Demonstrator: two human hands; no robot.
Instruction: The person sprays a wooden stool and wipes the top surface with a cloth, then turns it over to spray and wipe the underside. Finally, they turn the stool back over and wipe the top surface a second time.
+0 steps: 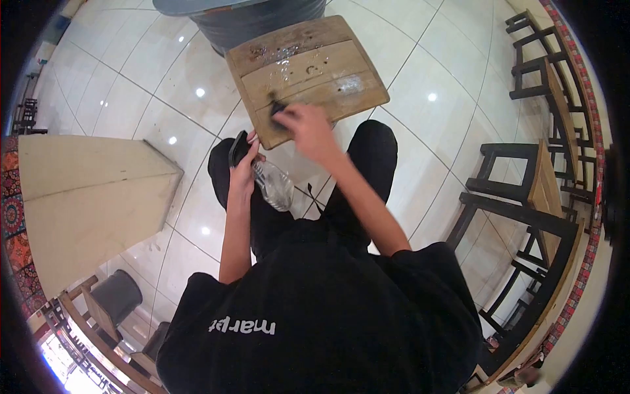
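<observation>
A square wooden seat (315,73) with rounded corners lies tilted in front of my knees, its planks wet and shiny in patches. My right hand (305,128) is closed on a small dark scrubber (278,109), blurred by motion, against the seat's near left part. At the seat's near left corner, my left hand (243,172) is wrapped round the neck of a clear spray bottle (277,189). The bottle's black head (239,148) sticks out above the hand, and its clear body hangs down between my legs.
A large grey tub (259,26) stands just beyond the seat on white floor tiles (426,125). To the left is a cream block (92,197). Black-framed wooden stools (508,174) line the right side, and a grey bucket (118,295) is at lower left.
</observation>
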